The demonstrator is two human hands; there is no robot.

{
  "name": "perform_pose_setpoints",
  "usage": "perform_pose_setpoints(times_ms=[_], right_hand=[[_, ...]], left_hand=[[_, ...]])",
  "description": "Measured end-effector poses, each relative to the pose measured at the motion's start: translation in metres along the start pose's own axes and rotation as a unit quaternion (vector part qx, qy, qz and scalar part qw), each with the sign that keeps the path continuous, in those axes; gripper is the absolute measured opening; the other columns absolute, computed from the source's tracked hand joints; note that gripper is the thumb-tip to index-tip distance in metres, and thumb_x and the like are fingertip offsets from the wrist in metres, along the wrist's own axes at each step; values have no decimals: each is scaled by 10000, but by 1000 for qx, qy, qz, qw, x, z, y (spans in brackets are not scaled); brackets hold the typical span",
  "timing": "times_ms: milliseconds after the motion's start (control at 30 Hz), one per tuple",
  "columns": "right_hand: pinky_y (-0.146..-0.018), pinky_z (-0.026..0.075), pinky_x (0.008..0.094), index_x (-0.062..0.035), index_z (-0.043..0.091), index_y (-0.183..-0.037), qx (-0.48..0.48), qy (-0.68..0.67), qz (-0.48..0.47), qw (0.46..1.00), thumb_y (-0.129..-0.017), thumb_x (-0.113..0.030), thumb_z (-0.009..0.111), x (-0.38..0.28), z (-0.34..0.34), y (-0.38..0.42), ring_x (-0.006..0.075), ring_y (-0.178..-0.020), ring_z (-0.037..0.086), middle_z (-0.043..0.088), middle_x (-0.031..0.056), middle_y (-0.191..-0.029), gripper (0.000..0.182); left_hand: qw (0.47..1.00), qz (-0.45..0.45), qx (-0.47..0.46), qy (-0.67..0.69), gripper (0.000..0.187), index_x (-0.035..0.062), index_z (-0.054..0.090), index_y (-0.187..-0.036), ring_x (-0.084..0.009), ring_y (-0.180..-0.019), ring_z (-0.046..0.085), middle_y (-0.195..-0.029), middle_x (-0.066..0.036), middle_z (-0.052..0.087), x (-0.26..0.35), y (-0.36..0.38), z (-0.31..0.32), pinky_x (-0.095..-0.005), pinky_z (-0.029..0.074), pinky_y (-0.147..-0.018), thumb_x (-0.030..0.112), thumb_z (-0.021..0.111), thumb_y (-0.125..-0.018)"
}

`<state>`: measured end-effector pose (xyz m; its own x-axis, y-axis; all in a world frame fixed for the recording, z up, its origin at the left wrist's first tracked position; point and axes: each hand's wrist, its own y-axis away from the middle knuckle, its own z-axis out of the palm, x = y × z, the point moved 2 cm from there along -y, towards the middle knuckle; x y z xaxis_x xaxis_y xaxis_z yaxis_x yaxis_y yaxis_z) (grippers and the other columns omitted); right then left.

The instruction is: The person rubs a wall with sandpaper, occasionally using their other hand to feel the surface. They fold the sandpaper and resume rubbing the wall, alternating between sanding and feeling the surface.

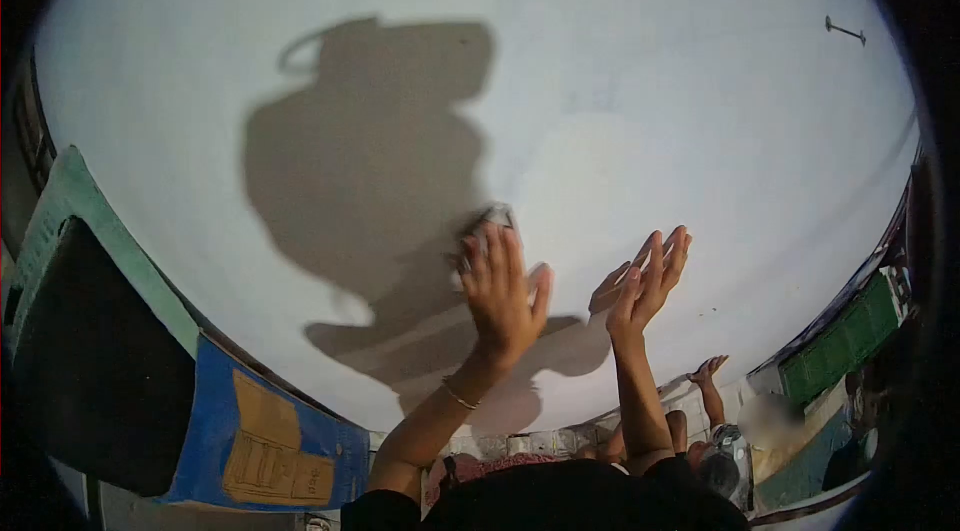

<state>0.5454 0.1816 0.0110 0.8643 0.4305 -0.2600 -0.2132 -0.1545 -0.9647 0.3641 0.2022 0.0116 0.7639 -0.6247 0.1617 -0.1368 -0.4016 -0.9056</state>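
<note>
A pale wall [640, 71] fills most of the view. My left hand [500, 296] presses a crumpled whitish cloth or paper [498, 216] against it, fingers pointing up and a thin bracelet on the wrist. Only the top and left edge of that piece show past my fingers. To the right, my right hand [647, 291] is raised close to the wall with fingers stretched and nothing in it. A large dark shadow lies on the wall to the left of and around my left hand.
At the left stands a green-framed dark panel [105, 361] beside a blue box [205, 421] with brown patches. Another person's hand [710, 368] is raised at the lower right. A green crate-like object [840, 346] stands at the right edge. A small metal fitting [845, 31] is on the wall.
</note>
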Motion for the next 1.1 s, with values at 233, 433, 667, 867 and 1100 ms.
perform_pose_setpoints(times_ms=[233,433,667,867,1100], right_hand=[[-1115,42,557,-48,456,-1362,-17,3,-24,1000,-893,-165,432,41,-21,-6,394,-1415,131,248,238,-1492,484],[-1121,-6,523,-28,459,-1355,-61,41,-77,994,-863,-153,457,64,-31,3,401,-1416,120,257,259,-1482,507],[-1127,13,519,-85,468,-1364,-98,46,-108,988,-904,-217,461,80,-36,5,403,-1420,104,259,241,-1490,479],[-1130,23,530,-107,488,-1351,-59,81,-112,989,-936,-274,442,82,-28,8,403,-1415,126,275,213,-1492,450],[-1131,35,530,-115,517,-1331,-53,75,-110,990,-950,-292,419,85,-26,11,390,-1416,140,298,213,-1481,431]], left_hand=[[983,-99,154,4,745,-23,80,-1473,-458,-1404,7,-1518,-286,53,1,-19,3,-590,3,-1106,308,471,-932],[991,-78,106,-22,762,1,52,-1481,-381,-1427,-6,-1538,-241,26,28,44,57,-561,-25,-1116,400,428,-952],[941,-241,232,54,728,9,67,-1484,-363,-1431,-9,-1546,-216,25,9,37,42,-552,-44,-1119,410,384,-965],[999,-39,32,2,710,39,55,-1491,-387,-1426,1,-1545,-222,2,64,90,103,-555,-13,-1122,401,375,-971],[923,-251,264,124,779,-40,5,-1466,-394,-1423,-7,-1541,-232,-23,17,89,80,-558,-10,-1117,440,368,-972]])
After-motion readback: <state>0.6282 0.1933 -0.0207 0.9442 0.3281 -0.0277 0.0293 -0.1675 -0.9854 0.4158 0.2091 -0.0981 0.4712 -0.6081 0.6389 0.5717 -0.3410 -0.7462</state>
